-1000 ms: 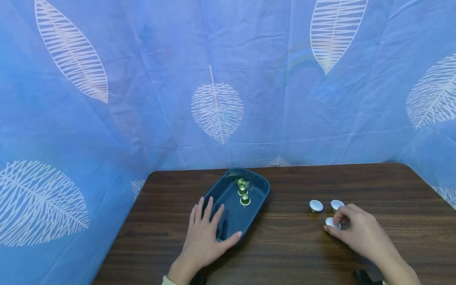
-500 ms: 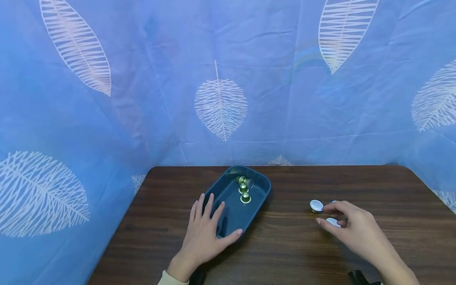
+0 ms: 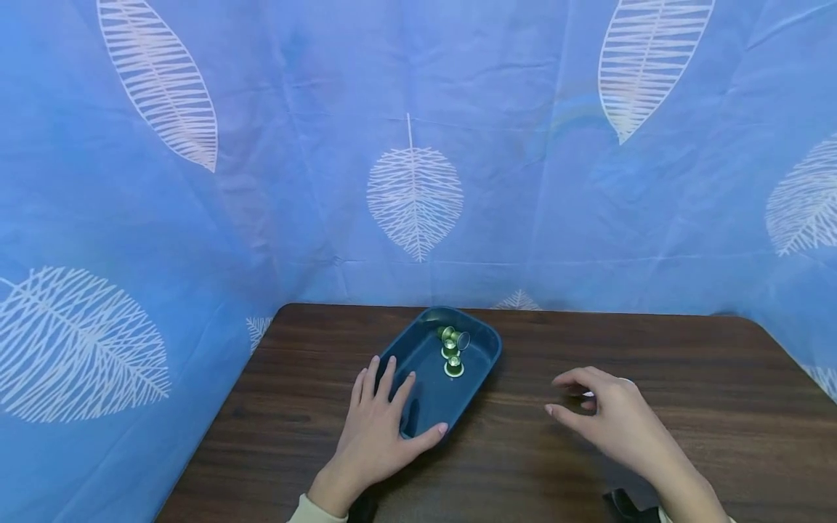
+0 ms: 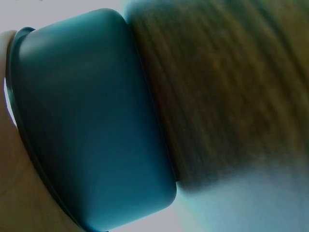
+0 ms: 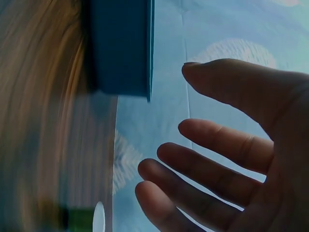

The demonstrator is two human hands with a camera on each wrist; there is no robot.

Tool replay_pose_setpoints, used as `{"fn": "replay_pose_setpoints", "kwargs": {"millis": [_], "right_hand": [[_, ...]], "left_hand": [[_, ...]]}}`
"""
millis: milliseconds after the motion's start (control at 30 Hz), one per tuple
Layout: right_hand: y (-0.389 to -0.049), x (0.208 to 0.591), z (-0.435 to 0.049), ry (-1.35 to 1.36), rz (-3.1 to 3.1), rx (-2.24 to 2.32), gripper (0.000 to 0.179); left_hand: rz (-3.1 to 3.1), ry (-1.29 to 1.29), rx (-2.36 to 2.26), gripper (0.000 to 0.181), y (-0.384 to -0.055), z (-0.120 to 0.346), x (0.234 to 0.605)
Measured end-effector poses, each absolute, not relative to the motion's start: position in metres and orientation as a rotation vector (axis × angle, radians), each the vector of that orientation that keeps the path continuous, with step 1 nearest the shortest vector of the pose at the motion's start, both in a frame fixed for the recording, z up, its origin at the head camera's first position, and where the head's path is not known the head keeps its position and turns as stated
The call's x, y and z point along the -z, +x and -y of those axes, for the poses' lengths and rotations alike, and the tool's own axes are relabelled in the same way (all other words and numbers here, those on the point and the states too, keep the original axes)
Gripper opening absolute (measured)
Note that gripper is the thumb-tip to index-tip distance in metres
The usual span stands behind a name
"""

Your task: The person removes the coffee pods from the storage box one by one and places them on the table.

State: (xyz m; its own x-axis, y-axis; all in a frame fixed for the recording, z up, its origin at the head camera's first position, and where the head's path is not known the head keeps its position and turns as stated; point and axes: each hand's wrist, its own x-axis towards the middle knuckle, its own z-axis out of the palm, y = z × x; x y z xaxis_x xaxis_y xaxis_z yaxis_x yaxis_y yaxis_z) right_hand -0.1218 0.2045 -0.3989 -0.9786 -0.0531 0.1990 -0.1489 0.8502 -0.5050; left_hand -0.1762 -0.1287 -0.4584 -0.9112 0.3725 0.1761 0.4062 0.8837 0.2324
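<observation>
My left hand [image 3: 374, 436] rests with spread fingers across the near-left rim of a dark blue tray [image 3: 428, 399]. The tray's side wall [image 4: 96, 121] fills much of the left wrist view. Several green coffee capsules [image 3: 454, 366] lie toward the far end inside the tray. Over the table on the right hovers my right hand [image 3: 611, 418], its fingers loosely bent and thumb apart, with nothing held. It hides most of the capsules on the table; bits of white lid [image 3: 588, 394] show around it. One green-sided capsule [image 5: 98, 220] appears at the bottom of the right wrist view.
The dark wood-grain table [image 3: 510, 465] carries everything. Behind and left of it hangs a blue cloth [image 3: 314, 181] with white leaf prints. A black strap [image 3: 631, 506] sits at my right wrist.
My right hand has let go of the capsule it was touching, spread its fingers and moved left over the capsules. My left hand stays on the tray. The head view has shifted slightly.
</observation>
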Motion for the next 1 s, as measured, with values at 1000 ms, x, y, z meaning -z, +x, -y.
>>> {"fn": "replay_pose_setpoints", "kwargs": {"millis": [1000], "right_hand": [[-0.182,0.377,-0.143,0.481,2.887,-0.856,0.036]], "left_hand": [[2.966,-0.597,0.404,0.097,-0.176,0.127,0.457]]}}
